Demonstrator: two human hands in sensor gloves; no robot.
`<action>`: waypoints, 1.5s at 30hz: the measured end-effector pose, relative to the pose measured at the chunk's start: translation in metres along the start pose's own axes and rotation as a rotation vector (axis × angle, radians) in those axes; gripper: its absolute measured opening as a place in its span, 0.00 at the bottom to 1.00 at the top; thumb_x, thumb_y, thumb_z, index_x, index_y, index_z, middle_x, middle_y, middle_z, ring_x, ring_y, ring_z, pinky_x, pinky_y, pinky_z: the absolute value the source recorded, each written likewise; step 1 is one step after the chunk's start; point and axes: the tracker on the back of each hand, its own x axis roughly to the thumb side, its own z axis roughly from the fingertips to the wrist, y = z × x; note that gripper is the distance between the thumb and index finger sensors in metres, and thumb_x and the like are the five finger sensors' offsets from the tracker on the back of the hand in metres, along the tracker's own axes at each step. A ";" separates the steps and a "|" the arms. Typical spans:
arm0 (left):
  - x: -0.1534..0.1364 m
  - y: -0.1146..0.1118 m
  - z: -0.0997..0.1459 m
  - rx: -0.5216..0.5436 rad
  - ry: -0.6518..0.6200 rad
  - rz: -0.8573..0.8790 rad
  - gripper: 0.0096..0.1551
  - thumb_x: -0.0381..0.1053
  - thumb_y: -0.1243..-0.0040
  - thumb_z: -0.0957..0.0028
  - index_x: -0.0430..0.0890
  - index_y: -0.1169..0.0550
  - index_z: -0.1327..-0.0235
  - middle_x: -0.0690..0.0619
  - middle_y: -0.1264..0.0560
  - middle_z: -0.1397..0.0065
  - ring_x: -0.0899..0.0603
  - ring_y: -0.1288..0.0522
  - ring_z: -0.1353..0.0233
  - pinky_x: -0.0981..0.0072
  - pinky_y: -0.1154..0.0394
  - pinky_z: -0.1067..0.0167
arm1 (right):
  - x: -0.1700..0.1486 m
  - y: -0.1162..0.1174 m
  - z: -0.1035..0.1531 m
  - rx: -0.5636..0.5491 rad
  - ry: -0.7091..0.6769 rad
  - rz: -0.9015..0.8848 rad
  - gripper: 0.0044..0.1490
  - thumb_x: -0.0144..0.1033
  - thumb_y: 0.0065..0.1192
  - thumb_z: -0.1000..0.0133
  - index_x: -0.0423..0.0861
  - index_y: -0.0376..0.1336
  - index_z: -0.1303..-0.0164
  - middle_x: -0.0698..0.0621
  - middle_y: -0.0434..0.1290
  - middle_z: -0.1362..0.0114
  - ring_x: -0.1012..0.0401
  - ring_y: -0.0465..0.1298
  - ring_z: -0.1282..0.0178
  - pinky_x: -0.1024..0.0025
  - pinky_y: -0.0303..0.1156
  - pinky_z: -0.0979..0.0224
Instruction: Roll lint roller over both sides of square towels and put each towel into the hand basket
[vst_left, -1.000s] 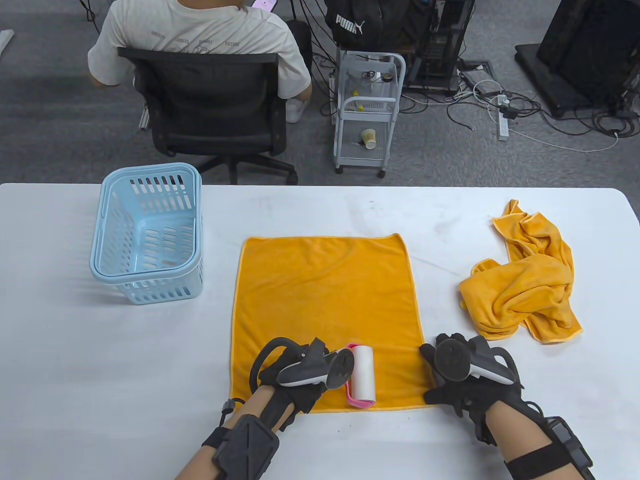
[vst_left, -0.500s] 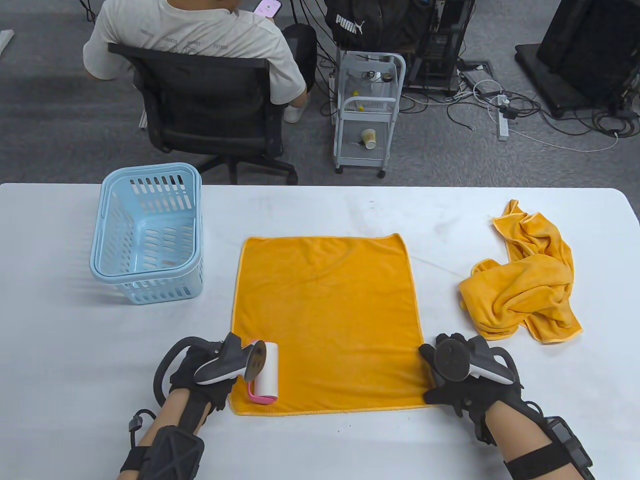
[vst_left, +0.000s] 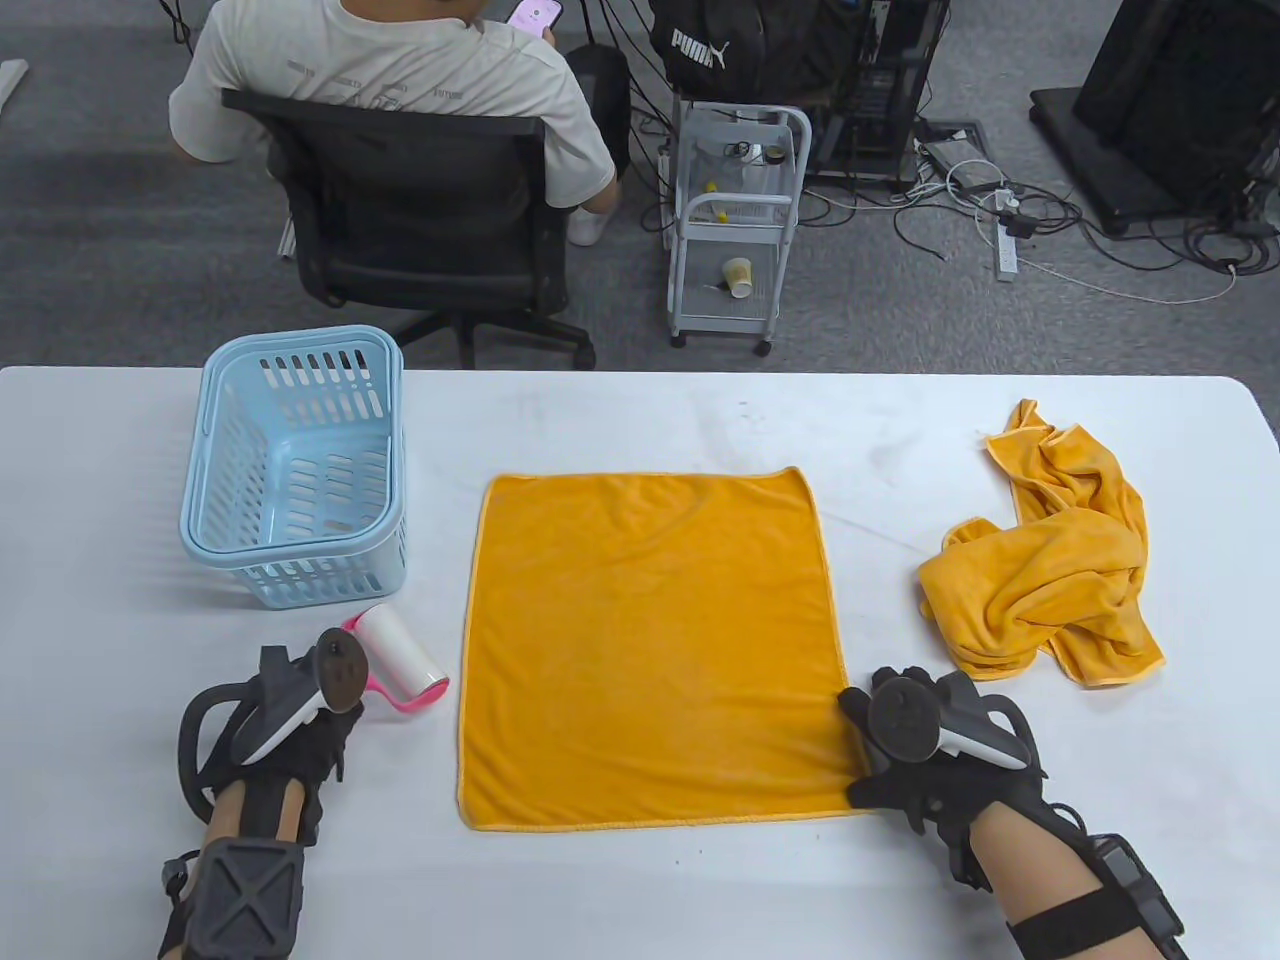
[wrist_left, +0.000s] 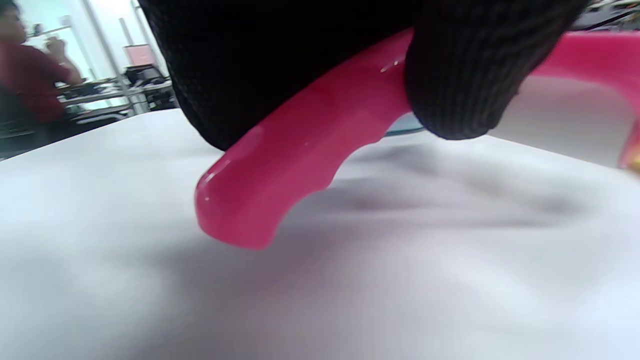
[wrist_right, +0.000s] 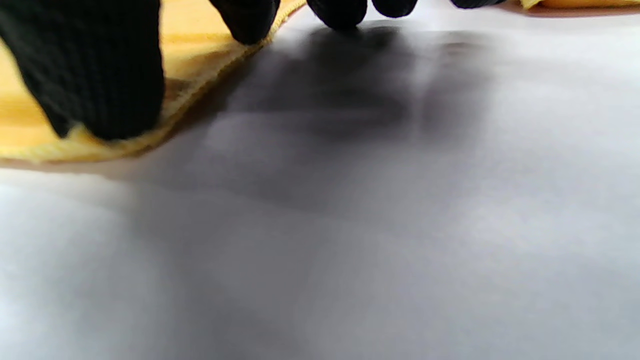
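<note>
An orange square towel (vst_left: 648, 648) lies spread flat in the middle of the white table (vst_left: 640, 420). My left hand (vst_left: 300, 725) sits left of it and grips the pink handle (wrist_left: 300, 150) of the lint roller (vst_left: 398, 655), whose white roll lies off the towel, just in front of the basket. The light blue hand basket (vst_left: 295, 480) stands at the back left, holding nothing I can see. My right hand (vst_left: 905, 750) rests flat on the towel's near right corner (wrist_right: 190, 100), fingers straight. Crumpled orange towels (vst_left: 1050, 565) lie in a heap at the right.
Behind the table a person sits in a black office chair (vst_left: 420, 220), back turned. A white trolley (vst_left: 735, 230) and floor cables (vst_left: 1010, 215) stand further off. The table's near edge runs under my forearms.
My left hand has carried the lint roller leftward off the towel's near edge to the bare table in front of the basket. The right hand has stayed on the corner.
</note>
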 end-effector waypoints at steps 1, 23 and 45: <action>-0.003 -0.003 -0.002 -0.009 0.011 0.001 0.34 0.60 0.33 0.52 0.58 0.31 0.32 0.57 0.24 0.29 0.44 0.17 0.32 0.51 0.19 0.36 | 0.000 0.000 0.000 0.000 0.000 0.000 0.62 0.64 0.71 0.52 0.51 0.45 0.15 0.36 0.44 0.14 0.33 0.44 0.17 0.28 0.51 0.25; 0.090 0.003 0.076 -0.001 -0.587 -0.174 0.29 0.64 0.29 0.58 0.64 0.22 0.41 0.59 0.28 0.22 0.43 0.24 0.24 0.38 0.29 0.27 | 0.004 -0.028 0.025 -0.120 -0.144 -0.038 0.32 0.48 0.80 0.50 0.49 0.73 0.37 0.44 0.66 0.19 0.39 0.57 0.16 0.29 0.55 0.25; 0.127 -0.008 0.086 0.012 -0.660 -0.336 0.19 0.58 0.29 0.54 0.62 0.20 0.50 0.60 0.26 0.27 0.45 0.20 0.30 0.42 0.27 0.29 | 0.020 -0.024 0.021 -0.064 -0.193 0.011 0.24 0.47 0.82 0.52 0.46 0.76 0.51 0.42 0.64 0.19 0.38 0.54 0.16 0.29 0.55 0.25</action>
